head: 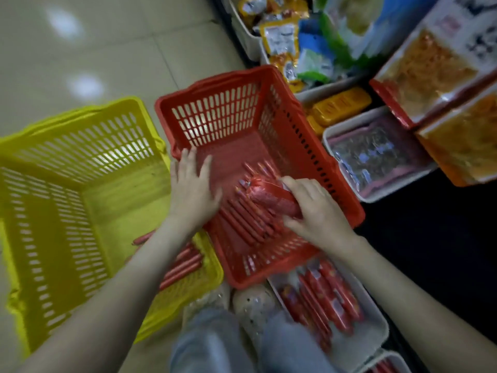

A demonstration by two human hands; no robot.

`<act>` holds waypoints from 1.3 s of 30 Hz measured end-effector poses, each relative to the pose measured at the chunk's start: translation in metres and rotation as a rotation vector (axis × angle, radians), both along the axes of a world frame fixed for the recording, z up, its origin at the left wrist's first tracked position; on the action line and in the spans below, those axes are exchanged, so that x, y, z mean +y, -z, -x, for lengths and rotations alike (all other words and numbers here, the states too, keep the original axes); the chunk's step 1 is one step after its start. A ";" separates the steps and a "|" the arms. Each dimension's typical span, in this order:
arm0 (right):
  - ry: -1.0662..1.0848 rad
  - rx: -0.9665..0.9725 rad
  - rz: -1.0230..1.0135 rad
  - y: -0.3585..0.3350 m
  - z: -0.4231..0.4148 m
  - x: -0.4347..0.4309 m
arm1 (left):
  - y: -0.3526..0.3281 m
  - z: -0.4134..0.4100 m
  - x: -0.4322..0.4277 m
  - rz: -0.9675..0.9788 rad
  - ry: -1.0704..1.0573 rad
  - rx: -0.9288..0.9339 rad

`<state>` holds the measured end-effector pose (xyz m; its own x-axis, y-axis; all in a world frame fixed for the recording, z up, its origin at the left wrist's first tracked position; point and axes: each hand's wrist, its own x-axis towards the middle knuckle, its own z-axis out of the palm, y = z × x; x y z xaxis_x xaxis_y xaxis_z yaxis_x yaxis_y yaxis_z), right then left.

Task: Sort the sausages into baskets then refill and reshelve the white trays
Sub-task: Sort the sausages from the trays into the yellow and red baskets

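A red basket sits on the floor in the middle, with a layer of thin red sausages on its bottom. My right hand is inside it, shut on a thick red sausage pack. My left hand hovers open over the basket's left wall, fingers spread. A yellow basket stands to the left, with a few red sausages in its near corner. A white tray with red sausage packs lies at the lower right.
Shelf trays of packaged snacks line the right side, with a white tray of purple packs and orange boxes. My knees in grey trousers are at the bottom. Pale tiled floor spreads to the upper left.
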<state>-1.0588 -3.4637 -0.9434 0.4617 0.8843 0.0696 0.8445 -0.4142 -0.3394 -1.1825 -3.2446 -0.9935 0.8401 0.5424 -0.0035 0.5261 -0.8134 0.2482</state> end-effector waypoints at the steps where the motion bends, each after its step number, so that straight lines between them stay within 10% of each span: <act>1: -0.037 -0.015 0.047 0.014 -0.011 0.021 | 0.005 0.001 0.014 0.005 -0.051 0.032; 15: -0.014 -0.212 0.470 0.215 -0.037 0.223 | 0.055 0.001 0.051 0.041 -0.048 -0.148; 21: -0.014 0.116 0.543 0.208 -0.035 0.230 | 0.057 0.001 0.052 0.113 -0.062 -0.199; 30: -0.003 -0.178 0.145 0.071 -0.030 0.090 | 0.015 0.001 -0.006 0.153 -0.225 -0.021; 39: 0.545 -0.119 0.111 0.098 0.086 -0.146 | 0.018 0.039 -0.115 0.004 0.382 0.234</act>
<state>-1.1443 -3.6102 -1.0417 0.8480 0.5256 0.0689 0.5285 -0.8285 -0.1848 -1.2213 -3.3597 -1.0114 0.9565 0.1926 -0.2191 0.2303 -0.9596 0.1619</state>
